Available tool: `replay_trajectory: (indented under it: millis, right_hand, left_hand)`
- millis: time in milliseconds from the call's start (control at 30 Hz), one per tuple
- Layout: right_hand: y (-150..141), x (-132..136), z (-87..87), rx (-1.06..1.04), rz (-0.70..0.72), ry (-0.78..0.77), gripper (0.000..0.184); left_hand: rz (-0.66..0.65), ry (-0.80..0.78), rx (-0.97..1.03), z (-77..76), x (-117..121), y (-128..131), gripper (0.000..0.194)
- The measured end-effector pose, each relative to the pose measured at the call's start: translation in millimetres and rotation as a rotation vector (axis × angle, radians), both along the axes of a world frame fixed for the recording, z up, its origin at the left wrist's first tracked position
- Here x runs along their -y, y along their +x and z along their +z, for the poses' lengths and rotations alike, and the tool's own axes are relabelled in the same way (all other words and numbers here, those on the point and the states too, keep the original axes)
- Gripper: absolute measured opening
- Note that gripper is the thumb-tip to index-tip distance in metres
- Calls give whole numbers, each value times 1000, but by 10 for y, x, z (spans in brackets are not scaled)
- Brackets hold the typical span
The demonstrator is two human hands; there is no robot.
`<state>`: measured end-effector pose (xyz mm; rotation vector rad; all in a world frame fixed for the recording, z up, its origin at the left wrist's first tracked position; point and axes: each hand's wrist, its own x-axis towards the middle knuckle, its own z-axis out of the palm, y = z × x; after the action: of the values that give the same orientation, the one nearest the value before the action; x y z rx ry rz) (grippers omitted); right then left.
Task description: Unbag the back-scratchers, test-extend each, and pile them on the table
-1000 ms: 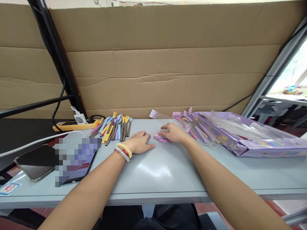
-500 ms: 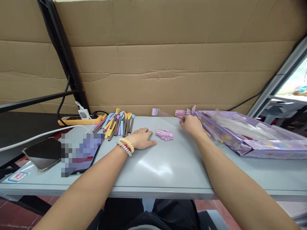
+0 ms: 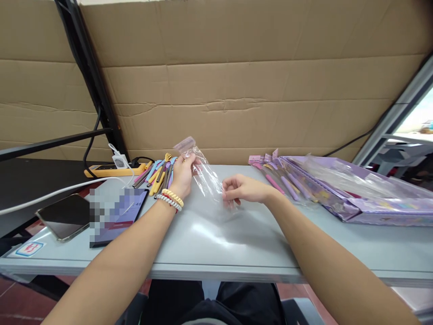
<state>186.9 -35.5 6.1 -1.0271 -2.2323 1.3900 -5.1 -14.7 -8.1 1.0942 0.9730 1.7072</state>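
Note:
A clear plastic bag (image 3: 209, 180) with a pale purple header strip is stretched between my two hands above the table. My left hand (image 3: 183, 174) is closed on its upper end, just below the header. With fingers curled, my right hand (image 3: 241, 188) pinches the bag's lower right side. Left of my left hand lies a pile of back scratchers (image 3: 157, 176) with coloured handles, metal shafts and claw-shaped heads. To the right of my right hand, several bagged back scratchers (image 3: 287, 183) with pink and purple header cards lie against the purple box.
The purple box (image 3: 352, 214) holds clear plastic bags at the right. A phone (image 3: 64, 216), a tablet-like device (image 3: 118, 221) and a yellow power strip (image 3: 108, 170) with a white charger occupy the left. Cardboard (image 3: 237, 81) closes off the back of the grey table (image 3: 216, 253).
My right hand has come back left from beside the bagged scratchers with the clear bag. My left hand has risen from the table and taken its top. The small pink cards no longer show.

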Motion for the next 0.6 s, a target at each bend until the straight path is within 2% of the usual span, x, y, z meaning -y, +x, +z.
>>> replay_trajectory:
  millis: [67,100,267,333,367,433,500,600]
  right_hand:
    - [0,6,4,81,71,-18,29]
    - [8,-4,2,78,55,-2,31]
    - [78,-114,-51,-106,-324,302,49]
    - [93,-143,-75,-135,-398,418,58]
    - [93,-151,-84,-138,-406,456,56]
    - [79,-155,-97,-127,-398,505,39]
    - [50,-150,-108,-113,-366,511,26]
    - [0,-141,-141,-95,-309,487,26]
  left_hand:
    - [-40,-41,9,16,24,-10,17]
    - [-101,-59,-15,11,37,-10,16]
    - [-570,-167,-359,-72,126,67,18]
    - [-672,-178,-481,-93,172,111,17]
    - [-703,-177,-528,-97,193,129,17]
    - [-719,-179,-587,-93,224,154,19]
    - [-649,-181,-567,-83,232,164,22]
    - [-469,-160,-459,-78,206,159,31]
